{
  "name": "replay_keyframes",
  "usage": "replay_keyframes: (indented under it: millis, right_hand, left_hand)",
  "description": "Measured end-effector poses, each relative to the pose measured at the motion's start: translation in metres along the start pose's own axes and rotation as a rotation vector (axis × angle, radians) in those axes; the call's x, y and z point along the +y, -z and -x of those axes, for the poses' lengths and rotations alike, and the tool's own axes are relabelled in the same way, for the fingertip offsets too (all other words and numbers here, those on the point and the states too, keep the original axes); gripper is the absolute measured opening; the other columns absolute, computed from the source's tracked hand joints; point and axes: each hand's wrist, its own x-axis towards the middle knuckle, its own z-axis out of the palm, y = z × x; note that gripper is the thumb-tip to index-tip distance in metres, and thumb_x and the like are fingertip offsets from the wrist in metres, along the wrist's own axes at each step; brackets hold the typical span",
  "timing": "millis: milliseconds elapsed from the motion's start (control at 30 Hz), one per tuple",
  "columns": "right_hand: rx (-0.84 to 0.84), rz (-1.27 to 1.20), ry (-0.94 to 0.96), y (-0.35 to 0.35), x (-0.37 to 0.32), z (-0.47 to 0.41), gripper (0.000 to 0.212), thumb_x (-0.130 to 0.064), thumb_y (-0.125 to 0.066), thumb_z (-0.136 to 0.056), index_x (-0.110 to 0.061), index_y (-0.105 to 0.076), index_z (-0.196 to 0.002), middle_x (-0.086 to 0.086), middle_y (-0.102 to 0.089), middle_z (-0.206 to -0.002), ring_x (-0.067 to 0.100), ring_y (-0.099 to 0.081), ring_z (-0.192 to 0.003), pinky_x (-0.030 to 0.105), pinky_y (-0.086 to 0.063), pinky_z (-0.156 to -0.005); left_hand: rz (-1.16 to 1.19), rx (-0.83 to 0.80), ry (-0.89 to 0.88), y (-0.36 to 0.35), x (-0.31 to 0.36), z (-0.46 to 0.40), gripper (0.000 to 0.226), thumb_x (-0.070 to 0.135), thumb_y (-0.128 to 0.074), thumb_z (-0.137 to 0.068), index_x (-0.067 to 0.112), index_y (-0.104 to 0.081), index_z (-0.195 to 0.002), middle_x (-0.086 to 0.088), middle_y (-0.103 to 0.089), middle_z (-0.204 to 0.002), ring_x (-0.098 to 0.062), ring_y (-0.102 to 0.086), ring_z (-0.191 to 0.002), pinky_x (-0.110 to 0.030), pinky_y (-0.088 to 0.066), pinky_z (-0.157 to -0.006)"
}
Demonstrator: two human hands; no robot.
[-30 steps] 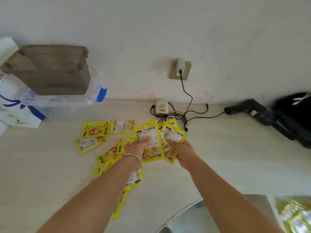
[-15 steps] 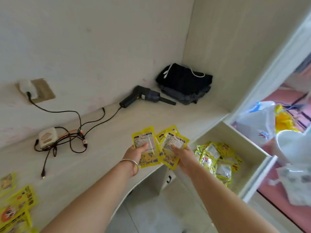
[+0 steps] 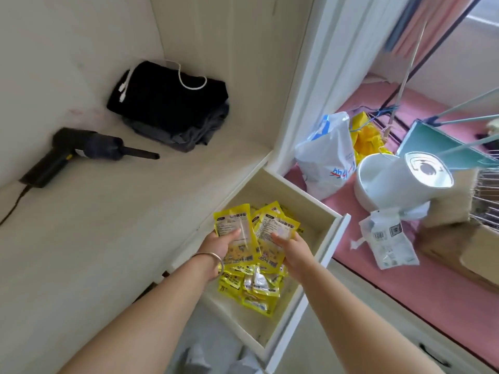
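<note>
Yellow packets (image 3: 237, 230) are held fanned out in both hands, just above the open drawer (image 3: 328, 238). Both forearms reach forward and down. The left hand (image 3: 216, 245), with a metal bangle (image 3: 214, 259) at the wrist, pinches one packet with the thumb on top. The right hand (image 3: 295, 251) has its fingers (image 3: 278, 237) curled around a few more in the same way. Each packet carries a white label with dark print, too small to read. Inside the drawer lies a loose pile (image 3: 256, 290) of the same kind of packets. The drawer stands pulled out beside the bench (image 3: 108, 211), where a black blower (image 3: 89, 148) and folded dark clothes (image 3: 172, 103) lie.
</note>
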Motion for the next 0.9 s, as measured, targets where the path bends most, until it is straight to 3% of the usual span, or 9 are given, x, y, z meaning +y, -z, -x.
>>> replay_keyframes:
  millis: [133,267,333,433,500,700,800,900]
  right_hand:
    - [0.090,0.023,-0.049,0.021,0.012,-0.031,0.037,-0.016,-0.063,-0.088,-0.006,-0.055,-0.123,0.017,-0.063,-0.122,0.036,-0.058,-0.113,0.056,-0.042,-0.102]
    - [0.157,0.065,-0.128,0.035,0.035,-0.060,0.034,-0.018,-0.061,-0.090,-0.009,-0.055,-0.122,0.015,-0.063,-0.121,0.033,-0.060,-0.109,0.053,-0.045,-0.100]
    - [0.201,0.069,-0.185,0.038,0.049,-0.073,0.040,-0.020,-0.062,-0.089,-0.010,-0.051,-0.126,0.013,-0.060,-0.126,0.033,-0.058,-0.112,0.053,-0.045,-0.100]
    - [0.253,0.103,-0.239,0.038,0.064,-0.090,0.051,-0.025,-0.063,-0.088,-0.011,-0.046,-0.133,0.009,-0.057,-0.131,0.031,-0.056,-0.117,0.049,-0.044,-0.102]
    - [0.266,0.093,-0.280,0.035,0.073,-0.099,0.051,-0.024,-0.064,-0.088,-0.012,-0.046,-0.134,0.008,-0.058,-0.129,0.030,-0.057,-0.116,0.047,-0.045,-0.101]
    - [0.335,0.008,-0.336,0.026,0.090,-0.118,0.036,-0.021,-0.066,-0.086,-0.014,-0.055,-0.120,0.007,-0.064,-0.119,0.027,-0.062,-0.104,0.041,-0.051,-0.089]
    - [0.465,0.194,-0.297,0.017,0.089,-0.120,0.046,-0.024,-0.070,-0.082,-0.014,-0.051,-0.123,0.007,-0.062,-0.121,0.027,-0.061,-0.104,0.039,-0.054,-0.082]
    - [0.561,0.411,-0.232,0.011,0.084,-0.117,0.061,-0.022,-0.071,-0.081,-0.014,-0.041,-0.134,0.007,-0.052,-0.131,0.027,-0.054,-0.117,0.041,-0.049,-0.094]
  left_hand:
    - [-0.113,0.032,0.067,-0.022,-0.005,-0.040,0.005,0.014,-0.060,-0.085,0.013,-0.060,-0.089,-0.004,-0.064,-0.075,-0.017,-0.061,-0.060,-0.023,-0.047,-0.055]
    - [-0.306,0.017,0.133,-0.034,-0.021,-0.077,0.013,0.012,-0.058,-0.085,0.009,-0.059,-0.098,-0.018,-0.064,-0.107,-0.031,-0.061,-0.097,-0.041,-0.049,-0.090]
    - [-0.418,-0.008,0.166,-0.037,-0.032,-0.095,0.009,0.013,-0.056,-0.087,0.011,-0.059,-0.095,-0.017,-0.063,-0.117,-0.030,-0.060,-0.103,-0.043,-0.047,-0.097]
    - [-0.623,-0.064,0.208,-0.038,-0.046,-0.121,0.042,0.023,-0.056,-0.088,0.007,-0.048,-0.127,-0.013,-0.048,-0.138,-0.033,-0.050,-0.122,-0.046,-0.041,-0.104]
    - [-0.708,-0.072,0.216,-0.037,-0.056,-0.134,0.057,0.028,-0.059,-0.087,0.009,-0.039,-0.137,-0.011,-0.038,-0.148,-0.032,-0.043,-0.131,-0.046,-0.037,-0.108]
    - [-1.003,0.031,0.110,-0.040,-0.075,-0.153,0.077,0.043,-0.072,-0.075,0.010,-0.039,-0.136,-0.013,-0.046,-0.141,-0.032,-0.046,-0.127,-0.041,-0.042,-0.099]
    - [-1.149,0.116,0.006,-0.047,-0.078,-0.148,0.072,0.046,-0.074,-0.070,0.015,-0.042,-0.127,-0.011,-0.054,-0.130,-0.033,-0.054,-0.116,-0.040,-0.048,-0.085]
    - [-1.150,0.138,-0.052,-0.043,-0.077,-0.144,0.074,0.045,-0.076,-0.069,0.019,-0.041,-0.129,-0.008,-0.052,-0.131,-0.030,-0.054,-0.117,-0.040,-0.048,-0.084]
